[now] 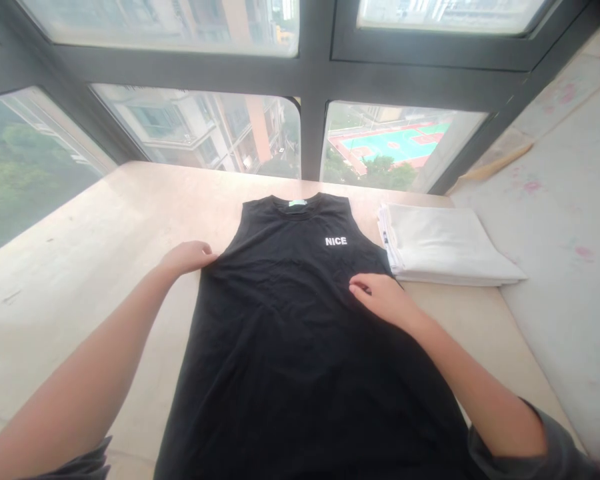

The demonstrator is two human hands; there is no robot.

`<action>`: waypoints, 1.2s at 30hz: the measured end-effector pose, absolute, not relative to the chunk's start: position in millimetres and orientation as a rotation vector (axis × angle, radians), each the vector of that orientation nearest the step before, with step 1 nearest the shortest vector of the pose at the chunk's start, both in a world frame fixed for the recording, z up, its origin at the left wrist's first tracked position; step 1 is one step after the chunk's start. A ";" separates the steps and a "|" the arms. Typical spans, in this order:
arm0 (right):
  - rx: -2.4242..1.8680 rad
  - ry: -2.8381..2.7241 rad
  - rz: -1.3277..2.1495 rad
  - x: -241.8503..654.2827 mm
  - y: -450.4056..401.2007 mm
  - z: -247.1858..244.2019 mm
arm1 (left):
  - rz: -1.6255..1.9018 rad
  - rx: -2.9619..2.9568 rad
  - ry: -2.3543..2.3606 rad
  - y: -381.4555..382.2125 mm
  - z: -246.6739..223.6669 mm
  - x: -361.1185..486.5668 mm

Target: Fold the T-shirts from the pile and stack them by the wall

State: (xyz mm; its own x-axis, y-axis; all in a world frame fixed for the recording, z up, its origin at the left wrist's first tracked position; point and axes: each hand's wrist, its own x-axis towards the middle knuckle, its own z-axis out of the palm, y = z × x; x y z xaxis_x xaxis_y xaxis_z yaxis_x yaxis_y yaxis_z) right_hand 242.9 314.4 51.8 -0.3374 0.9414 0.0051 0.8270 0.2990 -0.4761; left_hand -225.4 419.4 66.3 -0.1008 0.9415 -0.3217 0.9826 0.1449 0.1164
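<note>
A black sleeveless shirt point(290, 347) lies front up and spread out on the pale ledge, its neckline pointing toward the window. White letters reading "NICE" are on its chest, and a light label shows inside the collar. At the lower corner of the left armhole, my left hand point(187, 258) has its fingers curled together on the shirt's edge. My right hand point(383, 298) is over the chest below the lettering, near the other armhole. Its fingers are loosely bent, with a small gap between thumb and fingers, and no fabric is seen gripped there.
A folded stack of white cloth point(445, 243) lies on the ledge point(80, 287) to the right of the shirt, close against its armhole. Grey-framed windows point(310, 133) border the ledge at the back and left. A flower-patterned wall point(555, 267) bounds the right side.
</note>
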 end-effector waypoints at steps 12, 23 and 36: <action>-1.977 -2.078 0.450 229.4 585.6 41.6 | 0.335 1.860 2.215 562.6 34.6 -179.4; -1.754 -2.464 0.653 234.5 651.7 34.2 | 0.143 2.115 1.873 630.2 42.9 -157.7; -1.650 -2.195 0.840 238.1 669.0 26.1 | -0.393 2.275 1.735 658.9 61.0 -155.9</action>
State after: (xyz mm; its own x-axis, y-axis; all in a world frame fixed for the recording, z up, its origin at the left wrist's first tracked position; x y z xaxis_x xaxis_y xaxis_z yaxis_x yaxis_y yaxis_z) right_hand 238.1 669.0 26.1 -0.3156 0.9404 -0.1263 0.7845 0.1837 -0.5924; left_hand -155.9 658.9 61.0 0.2534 0.8971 -0.3619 0.9655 -0.2579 0.0369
